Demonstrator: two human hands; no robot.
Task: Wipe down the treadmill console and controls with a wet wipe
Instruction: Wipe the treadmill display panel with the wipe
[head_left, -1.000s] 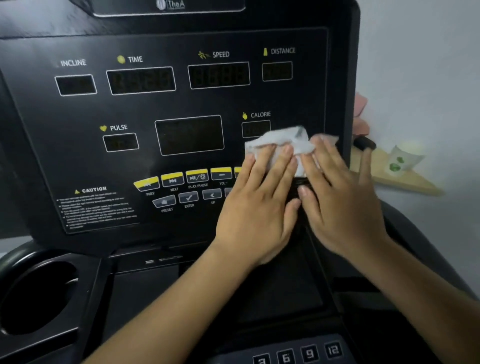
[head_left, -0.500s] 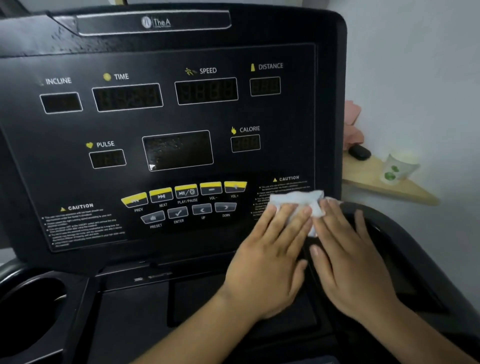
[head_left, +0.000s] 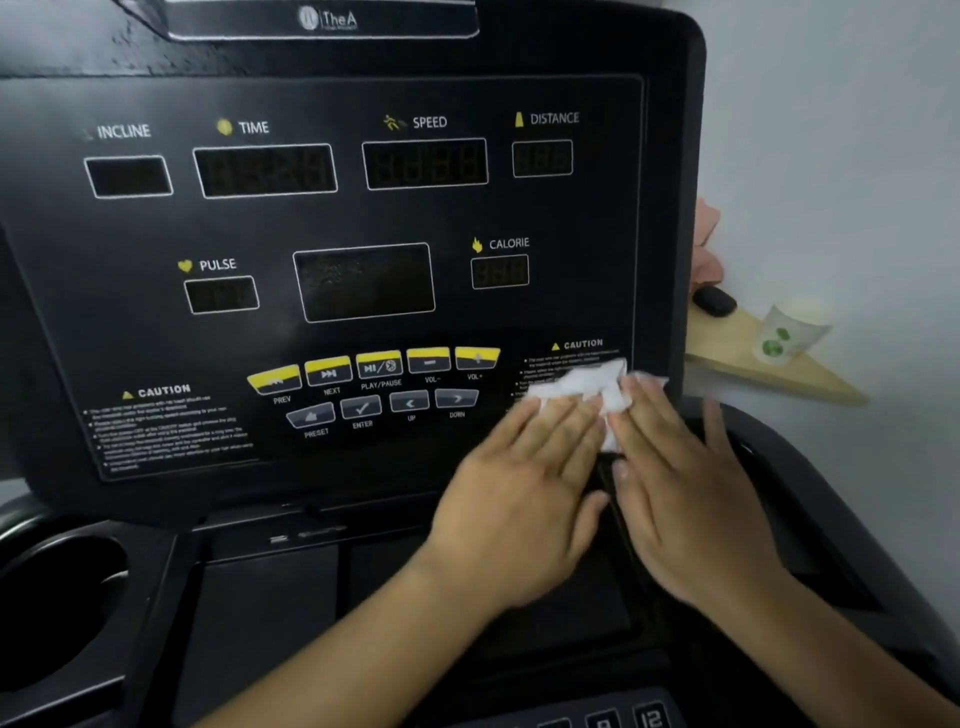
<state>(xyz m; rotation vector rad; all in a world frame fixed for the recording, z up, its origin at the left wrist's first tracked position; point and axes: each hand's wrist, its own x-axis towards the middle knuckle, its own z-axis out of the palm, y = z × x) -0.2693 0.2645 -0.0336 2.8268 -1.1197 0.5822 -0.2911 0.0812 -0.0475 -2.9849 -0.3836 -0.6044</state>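
Two hands are working one wipe, side by side on the treadmill console.

- Cup holder is sitting well left of and below the button cluster.
- Left caution label is lying just left of the cluster.
- Left hand is lying just right of the cluster, below its level. Its fingers are straight and close together, flat on the wipe's lower left part, with no curl or pinch.
- Wet wipe is lying crumpled to the right of the cluster and covering the lower lines of the right caution label.
- Right hand is pressing right beside the left hand. Its fingers are straight over the wipe's right part, and the little finger is splaying off toward the console's edge.

Judgement: flat palms are spreading the pressure so the wipe is bearing on the panel rather than bunching, and two hands are probably giving it a wider sweep.

Far right of the cluster, past the console's edge, a paper cup is standing on a wooden shelf. Neither is part of the task.
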